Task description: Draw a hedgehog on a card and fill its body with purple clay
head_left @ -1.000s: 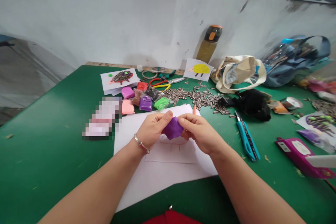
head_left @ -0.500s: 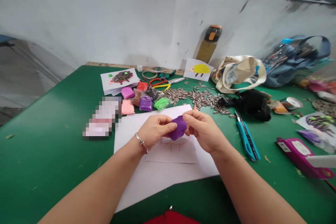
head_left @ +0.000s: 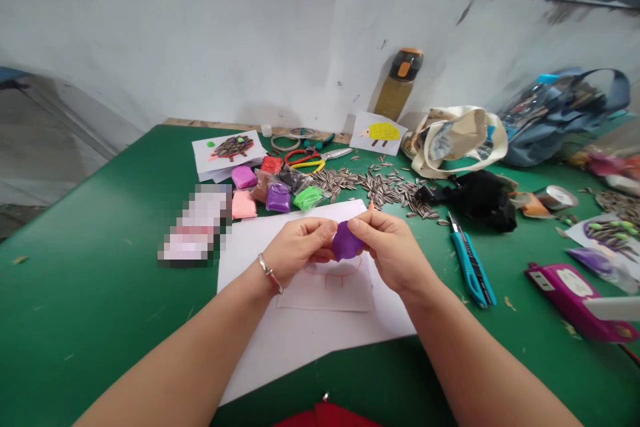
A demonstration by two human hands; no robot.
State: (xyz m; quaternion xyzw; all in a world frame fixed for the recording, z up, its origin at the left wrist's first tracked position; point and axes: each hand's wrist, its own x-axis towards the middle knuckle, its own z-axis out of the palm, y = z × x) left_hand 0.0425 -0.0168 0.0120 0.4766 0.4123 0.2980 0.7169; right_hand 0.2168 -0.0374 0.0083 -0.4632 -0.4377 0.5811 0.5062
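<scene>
Flattened further, purple clay (head_left: 346, 241) bears no writing.

I see my left hand (head_left: 300, 247) and right hand (head_left: 390, 250) pinching a flattened purple clay lump (head_left: 346, 241) between their fingertips, held above a small sheet with a drawn outline (head_left: 327, 287) on larger white paper (head_left: 300, 340). Beyond my hands lie bagged clay packets (head_left: 277, 195) and scattered sunflower seeds (head_left: 380, 187). A blue utility knife (head_left: 470, 263) lies to the right of my right hand.
</scene>
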